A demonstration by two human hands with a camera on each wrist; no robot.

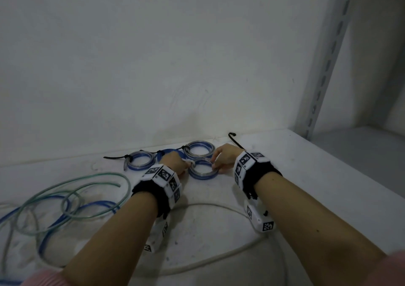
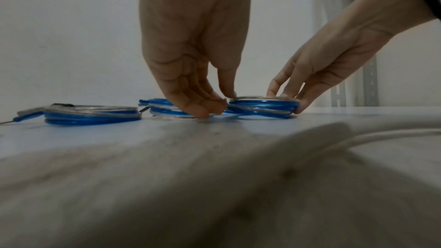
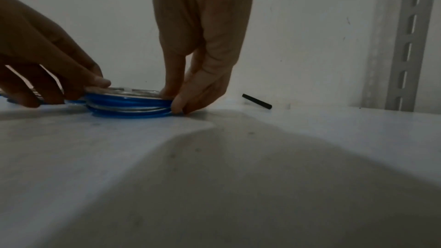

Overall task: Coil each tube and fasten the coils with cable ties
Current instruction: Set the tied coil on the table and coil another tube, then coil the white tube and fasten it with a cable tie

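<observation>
A coil of blue and clear tube (image 1: 202,170) lies flat on the white shelf, held between both hands. My left hand (image 1: 185,165) pinches its left edge with curled fingers, the fingertips (image 2: 210,107) low at the rim. My right hand (image 1: 214,163) grips the right edge, thumb on top and fingers (image 3: 177,104) down the side of the coil (image 3: 128,107). Three tied coils lie behind: one at the left (image 1: 140,160), a blue one (image 1: 173,151) partly hidden by my left hand, and one at the back (image 1: 199,149). A loose black cable tie (image 1: 235,140) lies behind my right hand.
Loose green, blue and clear tubes (image 1: 65,198) sprawl over the shelf's left part. A thick white cable (image 1: 219,206) loops under my forearms. The wall stands close behind the coils, and a slotted metal upright (image 1: 324,66) rises at the right.
</observation>
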